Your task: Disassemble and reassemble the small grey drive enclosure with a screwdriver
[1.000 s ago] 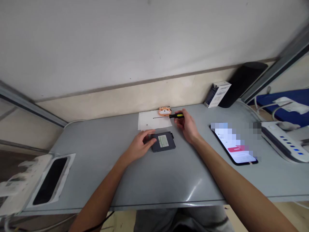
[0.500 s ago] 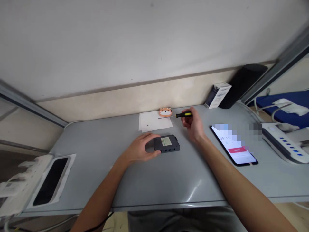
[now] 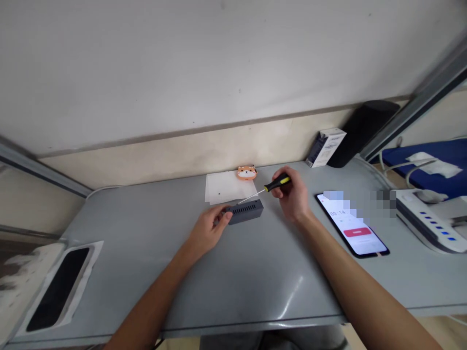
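Observation:
A dark grey boxy device (image 3: 246,213) with a row of vent slots is tipped up on the grey desk, its slotted side facing upward. My left hand (image 3: 209,227) grips its left end between thumb and fingers. In my right hand (image 3: 293,195) is a black and yellow screwdriver (image 3: 278,182), its thin shaft slanting down to the left. The tip is close to the slotted side near the device's left end; whether it touches cannot be told. Behind the device lies white paper (image 3: 222,187) with a small dark speck on it, and an orange animal-face case (image 3: 247,172) at its right.
To the right lies a lit phone (image 3: 352,226), with a white power strip (image 3: 430,221) beyond it. A small carton (image 3: 325,148) and a black cylinder (image 3: 363,133) stand at the back right. A dark phone (image 3: 60,287) lies at the left, and the wall closes off the back.
My left hand has tilted the device so its slotted side turned from the front to the top. The screwdriver tip has come down from above the paper to the device.

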The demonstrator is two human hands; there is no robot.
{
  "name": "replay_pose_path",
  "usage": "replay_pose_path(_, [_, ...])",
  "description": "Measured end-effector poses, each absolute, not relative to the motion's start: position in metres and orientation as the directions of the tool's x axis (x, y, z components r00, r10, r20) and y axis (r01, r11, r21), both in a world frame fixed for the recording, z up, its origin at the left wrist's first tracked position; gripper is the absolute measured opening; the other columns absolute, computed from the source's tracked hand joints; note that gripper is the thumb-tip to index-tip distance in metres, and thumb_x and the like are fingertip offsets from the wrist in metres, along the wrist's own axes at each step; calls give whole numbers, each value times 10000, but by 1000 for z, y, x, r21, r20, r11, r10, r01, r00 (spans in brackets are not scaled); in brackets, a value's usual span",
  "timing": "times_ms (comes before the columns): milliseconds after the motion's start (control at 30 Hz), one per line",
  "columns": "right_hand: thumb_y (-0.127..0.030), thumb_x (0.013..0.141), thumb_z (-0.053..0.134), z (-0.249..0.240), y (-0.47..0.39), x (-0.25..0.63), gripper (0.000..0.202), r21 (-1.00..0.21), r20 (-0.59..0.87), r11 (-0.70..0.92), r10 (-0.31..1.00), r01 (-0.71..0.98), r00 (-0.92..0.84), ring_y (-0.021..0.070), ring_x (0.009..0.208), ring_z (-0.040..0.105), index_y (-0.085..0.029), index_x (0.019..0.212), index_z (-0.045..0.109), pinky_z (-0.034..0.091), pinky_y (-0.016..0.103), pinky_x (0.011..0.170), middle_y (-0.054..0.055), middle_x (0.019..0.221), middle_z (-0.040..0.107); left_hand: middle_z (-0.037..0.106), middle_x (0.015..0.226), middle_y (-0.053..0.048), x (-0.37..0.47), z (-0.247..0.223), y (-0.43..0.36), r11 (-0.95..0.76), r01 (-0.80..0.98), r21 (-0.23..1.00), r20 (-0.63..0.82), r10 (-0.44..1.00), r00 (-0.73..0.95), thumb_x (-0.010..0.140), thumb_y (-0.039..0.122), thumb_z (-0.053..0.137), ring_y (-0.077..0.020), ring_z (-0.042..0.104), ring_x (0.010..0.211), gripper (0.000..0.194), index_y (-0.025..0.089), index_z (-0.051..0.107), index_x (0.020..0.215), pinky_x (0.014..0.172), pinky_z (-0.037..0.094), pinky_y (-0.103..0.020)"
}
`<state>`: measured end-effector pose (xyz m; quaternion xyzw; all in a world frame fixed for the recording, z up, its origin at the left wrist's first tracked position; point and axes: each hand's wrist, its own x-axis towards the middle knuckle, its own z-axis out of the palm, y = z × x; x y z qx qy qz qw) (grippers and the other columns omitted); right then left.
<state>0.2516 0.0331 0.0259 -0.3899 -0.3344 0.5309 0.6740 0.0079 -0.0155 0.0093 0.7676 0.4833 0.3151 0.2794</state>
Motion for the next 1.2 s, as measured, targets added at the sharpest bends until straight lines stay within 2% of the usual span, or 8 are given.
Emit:
replay_pose_path(67, [-628,818,699,25,31,247,443,-898,32,111,981,-425,191,73,383,338,-220,677,599,219,260,394,-53,508,435,758,1032,-68,5,8,-14,-436,540,720,281,895,348,1057,569,473,-187,680,809,434,216,689,1185,691,553,-293])
replay_pose_path(133, [-628,823,693,24,29,244,443,-916,29,97,984,-388,178,78,392,341,-219,676,607,220,261,405,-56,489,415,747,1108,-84,1,7,-14,-519,539,663,366,854,370,1047,556,524,-190,689,861,406,230,657,1250,732,571,-306])
replay_pose_path(300, [-633,831,673,21,27,241,441,-932,24,87,984,-352,179,89,407,356,-224,675,614,245,262,424,-60,463,396,743,1106,-81,-2,6,-15,-681,566,465,550,723,419,1027,469,626,-189,711,917,332,238,607,1265,853,586,-346])
replay_pose_path(467, [-641,828,655,21,26,240,444,-948,9,60,987,-313,162,94,411,361,-224,679,622,259,262,439,-53,439,413,761,1007,-60,2,7,-15,-739,595,317,656,624,425,1013,375,674,-188,736,894,254,228,603,1208,834,593,-345])
replay_pose_path(733, [-652,845,629,22,24,241,450,-959,16,53,991,-279,134,101,427,353,-226,700,633,264,272,465,-53,436,416,783,988,-49,5,10,-10,-793,572,210,718,522,460,1019,276,667,-169,752,865,98,223,636,1095,818,606,-321])
replay_pose_path(900, [-719,870,590,16,29,242,492,-965,30,73,984,-251,173,117,476,390,-240,767,633,284,274,481,-42,496,484,779,965,-41,7,15,-13,-782,578,233,699,548,459,1007,237,665,-168,754,864,76,227,635,1076,823,612,-319])
replay_pose_path(1067, [-833,839,567,7,29,229,603,-996,70,70,998,-57,-3,149,603,510,-243,921,662,409,293,580,-6,678,651,771,960,-47,6,22,-14,-782,583,222,672,556,489,998,200,647,-175,742,860,89,221,613,1077,815,607,-319])
replay_pose_path(1200, [-844,847,539,1,26,223,636,-999,52,52,996,-5,-78,156,613,519,-235,986,654,412,299,576,15,743,689,764,946,-52,-2,28,-13,-775,602,191,653,558,512,976,178,642,-182,728,837,102,215,605,1065,798,599,-338])
